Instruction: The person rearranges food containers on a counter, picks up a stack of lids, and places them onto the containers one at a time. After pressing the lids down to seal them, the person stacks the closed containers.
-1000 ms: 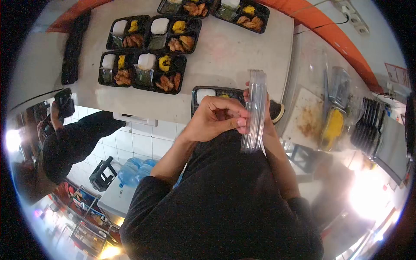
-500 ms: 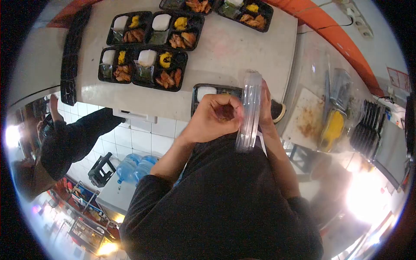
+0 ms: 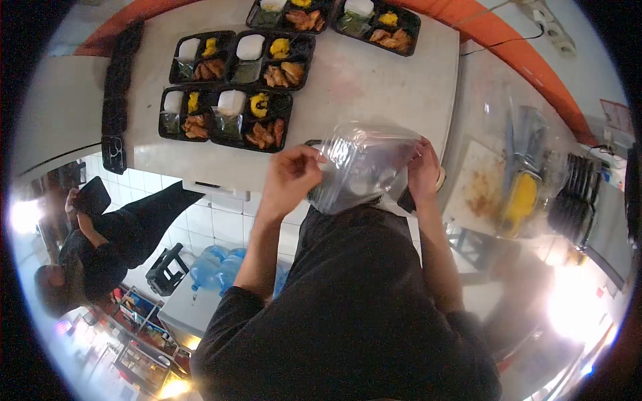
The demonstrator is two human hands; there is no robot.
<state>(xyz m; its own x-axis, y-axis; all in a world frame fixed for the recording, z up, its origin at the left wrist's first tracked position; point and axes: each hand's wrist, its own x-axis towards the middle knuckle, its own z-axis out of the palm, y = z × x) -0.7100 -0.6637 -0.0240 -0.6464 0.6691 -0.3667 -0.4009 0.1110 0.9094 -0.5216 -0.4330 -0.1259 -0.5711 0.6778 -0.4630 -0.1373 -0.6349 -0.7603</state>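
Note:
A stack of clear plastic lids (image 3: 364,164) hangs over the table's front edge, in front of my body. My left hand (image 3: 289,179) pinches its left edge between thumb and fingers. At its right corner, my right hand (image 3: 424,175) grips the plastic. Behind the lids a black tray is mostly hidden; only a bit of its rim shows. Further up the table stand several black trays with compartments, among them a front one (image 3: 251,120) holding a white item, yellow food, browned meat pieces and a green packet.
Stacked black trays (image 3: 115,100) line the table's left end. On the right are a stained board (image 3: 476,180), a yellow object (image 3: 523,200) and more black trays (image 3: 576,190). Another person (image 3: 100,234) stands at the left holding something dark. Blue water bottles (image 3: 217,267) are below.
The clear lids have turned from edge-on to a broad face. My hands have moved apart, the left one leftward. The other person now holds a dark flat object up.

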